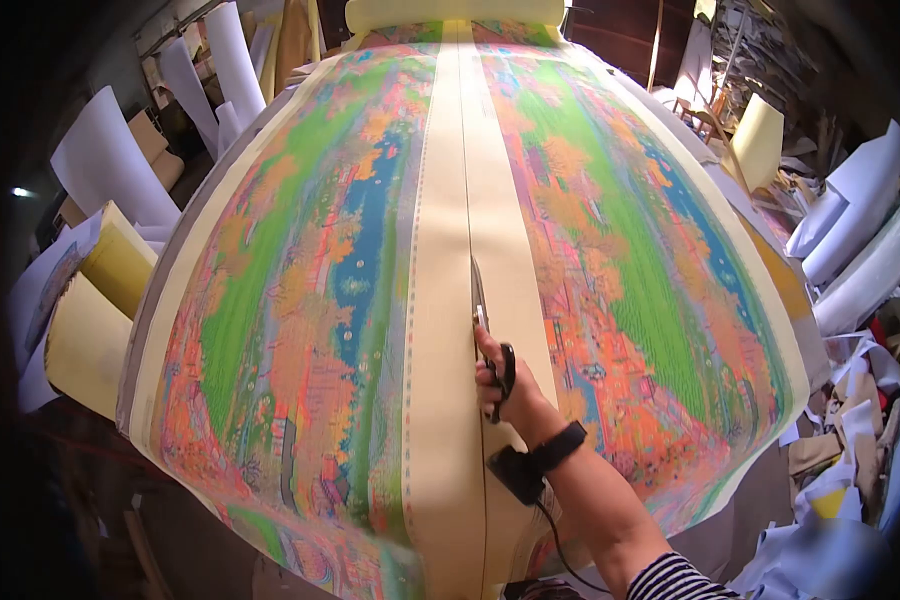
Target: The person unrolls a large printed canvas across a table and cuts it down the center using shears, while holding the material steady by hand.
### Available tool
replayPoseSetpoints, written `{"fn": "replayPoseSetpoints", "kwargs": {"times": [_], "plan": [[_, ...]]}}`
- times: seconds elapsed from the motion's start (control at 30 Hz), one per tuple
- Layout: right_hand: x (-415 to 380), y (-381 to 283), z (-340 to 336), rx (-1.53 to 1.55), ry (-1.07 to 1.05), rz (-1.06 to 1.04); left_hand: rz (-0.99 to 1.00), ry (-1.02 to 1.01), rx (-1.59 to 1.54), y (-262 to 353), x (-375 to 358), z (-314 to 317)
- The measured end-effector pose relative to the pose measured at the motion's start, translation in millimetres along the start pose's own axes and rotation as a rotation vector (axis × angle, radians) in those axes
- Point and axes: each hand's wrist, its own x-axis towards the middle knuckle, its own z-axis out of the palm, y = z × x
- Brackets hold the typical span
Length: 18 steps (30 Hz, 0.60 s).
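Observation:
A wide printed sheet (pixel 310 250) with two colourful patterned panels lies over the table. Between the panels runs a plain cream strip (pixel 440 300) with a thin dark line along it. My right hand (pixel 502 380) is closed around the black handles of a pair of scissors (pixel 508 368). The blades point away from me along the line in the strip, and below the hand the line runs on towards the near edge. A black band with a small box and a cable is on my right wrist. My left hand is not in view.
A cream roll (pixel 455 12) lies across the table's far end. Rolled white sheets (pixel 115 160) and a yellow roll (pixel 90 340) stand at the left. Along the right are more white rolls (pixel 855 210), another yellow roll (pixel 757 142) and a heap of paper scraps (pixel 845 440).

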Motion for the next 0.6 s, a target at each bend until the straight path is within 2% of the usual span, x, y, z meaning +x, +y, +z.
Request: {"fn": "replayPoseSetpoints", "kwargs": {"times": [0.03,0.07,0.1,0.13,0.17,0.2,0.23,0.3,0.33,0.4,0.43,0.5,0.53,0.6], "plan": [[-0.6,0.7,-4.0,0.036,-0.047,0.017,-0.151,-0.008,-0.224,15.1,25.7,-29.8],[-2.5,1.6,-6.9,0.069,-0.097,0.042,0.267,0.352,0.406,45.2,61.9,-93.8],[-4.0,-5.0,-5.8,0.066,-0.103,0.048,0.085,0.287,-0.234,69.4,109.9,-146.3],[-7.8,-13.0,-4.1,0.153,-0.196,0.127,0.162,0.416,-0.061,80.6,144.8,-172.0],[-1.2,-27.8,-12.7,0.241,-0.280,0.206,0.344,0.612,0.229,108.8,232.3,-195.0],[-1.2,-32.8,-13.7,0.257,-0.312,0.227,0.278,0.489,0.256,117.1,262.8,-200.5],[-1.3,-34.3,-14.0,0.249,-0.314,0.232,0.332,0.573,0.352,117.9,298.0,-196.1],[-0.5,-34.5,-13.6,0.311,-0.299,0.270,0.193,0.546,0.446,123.6,336.6,-191.0],[-0.1,-33.6,-14.3,0.297,-0.307,0.243,0.190,0.557,0.443,122.7,346.4,-189.2],[5.7,-34.5,-17.6,0.276,-0.313,0.237,0.024,0.488,0.596,123.7,364.5,-189.4],[7.7,-32.6,-19.8,0.271,-0.316,0.233,0.027,0.500,0.599,124.0,368.8,-190.2],[15.6,-23.6,-25.7,0.295,-0.324,0.232,-0.081,0.139,0.571,119.8,369.6,-189.0],[17.1,-16.9,-26.9,0.238,-0.278,0.164,0.045,0.278,0.660,113.2,366.4,-184.3],[12.1,-4.5,-24.6,0.139,-0.183,0.044,0.071,0.307,0.641,109.4,361.3,-185.1]]}}
